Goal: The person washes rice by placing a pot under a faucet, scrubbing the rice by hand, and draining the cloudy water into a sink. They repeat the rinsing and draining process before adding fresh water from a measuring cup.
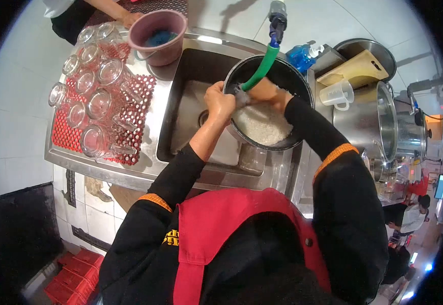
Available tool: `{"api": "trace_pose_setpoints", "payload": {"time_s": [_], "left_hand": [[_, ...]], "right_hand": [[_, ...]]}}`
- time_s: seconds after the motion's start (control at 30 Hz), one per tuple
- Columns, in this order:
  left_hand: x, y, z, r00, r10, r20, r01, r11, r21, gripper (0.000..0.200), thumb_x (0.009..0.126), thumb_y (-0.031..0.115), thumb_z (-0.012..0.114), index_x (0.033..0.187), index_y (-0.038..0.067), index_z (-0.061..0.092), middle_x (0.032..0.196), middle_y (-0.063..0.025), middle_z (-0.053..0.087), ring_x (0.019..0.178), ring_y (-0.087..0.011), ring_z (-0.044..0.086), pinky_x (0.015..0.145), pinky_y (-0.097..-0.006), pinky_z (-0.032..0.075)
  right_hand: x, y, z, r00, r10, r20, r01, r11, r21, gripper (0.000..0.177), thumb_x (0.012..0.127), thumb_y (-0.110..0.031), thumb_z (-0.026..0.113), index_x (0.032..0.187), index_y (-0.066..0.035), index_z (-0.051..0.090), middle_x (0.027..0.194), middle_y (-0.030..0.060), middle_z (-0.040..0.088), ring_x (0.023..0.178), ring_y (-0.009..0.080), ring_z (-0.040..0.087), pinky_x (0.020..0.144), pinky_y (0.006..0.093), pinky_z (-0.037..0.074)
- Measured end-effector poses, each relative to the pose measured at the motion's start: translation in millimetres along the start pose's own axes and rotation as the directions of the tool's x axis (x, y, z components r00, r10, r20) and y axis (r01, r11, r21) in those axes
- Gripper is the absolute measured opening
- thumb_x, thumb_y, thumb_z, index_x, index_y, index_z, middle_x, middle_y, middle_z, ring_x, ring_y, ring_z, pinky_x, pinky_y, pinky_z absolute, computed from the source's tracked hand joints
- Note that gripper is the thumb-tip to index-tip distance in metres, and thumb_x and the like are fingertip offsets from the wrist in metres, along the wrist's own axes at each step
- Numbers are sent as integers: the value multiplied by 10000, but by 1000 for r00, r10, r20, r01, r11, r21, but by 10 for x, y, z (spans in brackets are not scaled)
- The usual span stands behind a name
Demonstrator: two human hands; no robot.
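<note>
A dark-lined round pot (307, 96) is held over the right part of the sink (193, 91). What looks like white rice (264, 124) lies in cloudy water inside it. My left hand (220, 104) is closed on the pot's left rim. Down inside the pot is my right hand (271, 95), just above the rice; its fingers are partly hidden by the hose and blurred water. The green hose (262, 68) hangs from a tap (278, 23), and water runs from its end into the pot.
Several upturned glass mugs (99, 104) stand on a red mat (142, 101) at left. Another person's hand (131, 19) touches a pink bucket (166, 48). At right are a blue bottle (300, 58), a measuring jug (336, 94), a cutting board (356, 68) and a large steel pot (361, 119).
</note>
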State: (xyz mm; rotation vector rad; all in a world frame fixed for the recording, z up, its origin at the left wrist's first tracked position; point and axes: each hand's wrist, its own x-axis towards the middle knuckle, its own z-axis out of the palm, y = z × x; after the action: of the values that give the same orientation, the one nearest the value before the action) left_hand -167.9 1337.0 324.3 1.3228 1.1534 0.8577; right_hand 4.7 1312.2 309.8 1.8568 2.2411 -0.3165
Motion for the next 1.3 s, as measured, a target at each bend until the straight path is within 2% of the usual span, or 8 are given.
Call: {"api": "trace_pose_setpoints", "payload": {"time_s": [0.07, 0.23, 0.33, 0.53, 0.73, 0.77, 1.07, 1.3], "left_hand": [[8, -29, 8, 999, 32, -27, -31, 999, 16, 257, 565, -52, 461, 758, -1, 624, 684, -162, 613, 649, -254, 597, 667, -331, 442], [-2, 47, 11, 1000, -30, 4, 30, 999, -17, 282, 563, -48, 460, 782, 0, 631, 702, -160, 620, 666, -254, 599, 676, -328, 439], [-27, 107, -1, 998, -67, 14, 68, 996, -65, 296, 564, -48, 459, 796, 6, 635, 702, -157, 619, 674, -253, 597, 674, -320, 437], [12, -7, 20, 999, -32, -3, 32, 997, -68, 310, 572, -46, 458, 822, 7, 633, 714, -156, 619, 686, -243, 598, 676, -314, 434], [2, 29, 19, 996, 83, 13, -82, 993, -86, 228, 593, -70, 462, 756, -18, 612, 653, -43, 597, 599, -106, 520, 573, -258, 419], [9, 17, 13, 997, 72, 30, -70, 995, -74, 224, 590, -64, 465, 753, -17, 611, 644, -51, 597, 598, -110, 522, 577, -263, 420], [54, -54, 19, 988, 156, -24, -155, 988, 10, 217, 571, -47, 451, 724, -15, 603, 622, -93, 593, 576, -144, 529, 583, -284, 422], [47, -1, 89, 980, 193, -51, -196, 979, -51, 218, 574, -48, 450, 726, -16, 603, 614, -95, 588, 572, -136, 521, 574, -285, 414]], "right_hand": [[-100, 210, -57, 941, 190, 281, -191, 981, -22, 767, 559, -564, 654, 1070, -12, 504, 979, 214, 559, 947, 346, 530, 765, 410, 447], [-676, 339, 502, 934, 309, 180, -340, 924, 176, 946, 507, -539, 703, 1195, -14, 322, 825, 200, 586, 827, 338, 573, 705, 369, 454], [-610, -11, 111, 832, 191, 522, -409, 846, 341, 943, 534, -516, 690, 1209, -1, 279, 799, 197, 585, 814, 327, 579, 706, 377, 442], [-631, -528, -232, 905, 266, 332, -326, 935, 139, 587, 555, -371, 717, 1021, -58, 547, 834, 139, 605, 881, 314, 558, 737, 361, 457], [-384, -608, 549, 940, -318, 122, 337, 921, -195, 633, 524, -253, 704, 1094, -67, 501, 1128, 165, 484, 1103, 332, 393, 957, 540, 219], [-305, -593, 560, 988, -124, -95, 138, 978, 157, 592, 545, -327, 668, 1054, -54, 540, 1069, 187, 514, 1077, 373, 398, 981, 515, 175], [-407, 134, 138, 834, 391, 388, -462, 881, 106, 987, 596, -612, 582, 1326, -88, 174, 1318, 249, 234, 1179, 426, 290, 989, 455, 211], [-450, -524, 232, 875, 102, 472, -278, 906, 319, 921, 594, -371, 640, 1330, -85, 166, 1333, 255, 174, 1197, 458, 208, 978, 473, 236]]}}
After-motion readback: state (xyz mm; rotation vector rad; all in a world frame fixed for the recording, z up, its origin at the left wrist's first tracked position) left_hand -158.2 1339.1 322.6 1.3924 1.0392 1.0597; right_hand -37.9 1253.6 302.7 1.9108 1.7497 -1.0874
